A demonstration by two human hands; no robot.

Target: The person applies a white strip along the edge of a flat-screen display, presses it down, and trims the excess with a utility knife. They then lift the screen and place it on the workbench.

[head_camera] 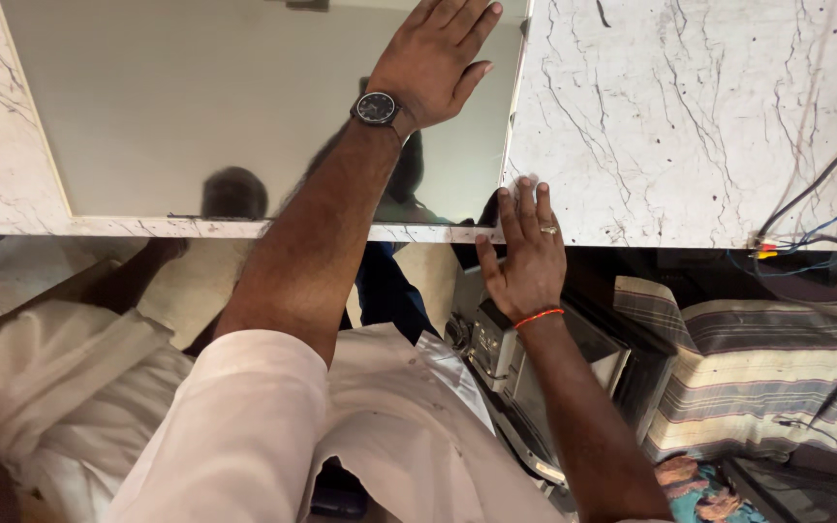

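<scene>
My left hand (435, 58) lay flat and open on the mirror (244, 107), fingers spread near its right edge, pressing rather than gripping anything. The mirror sat set into the white veined marble wall (690, 116), its lower rim just above the marble's bottom lip. My right hand (525, 257) was also open, its fingertips (520, 199) resting at the mirror's lower right corner, on what looked like a small pale cloth or wad, though I could not tell for certain what it was. I judged the mirror a stiff, heavy, brittle sheet: smooth enough that a bare palm would slide on it, and likely to crack if twisted or knocked at a corner. The face offered no purchase, so I reckoned the safe hold was along the edges, one hand on the right side and one beneath the lower rim, with the weight carried evenly. Below the mirror's right corner stood a metal appliance (496, 344), and further right of it a striped cloth (767, 378) and some loose cables (816, 242).
</scene>
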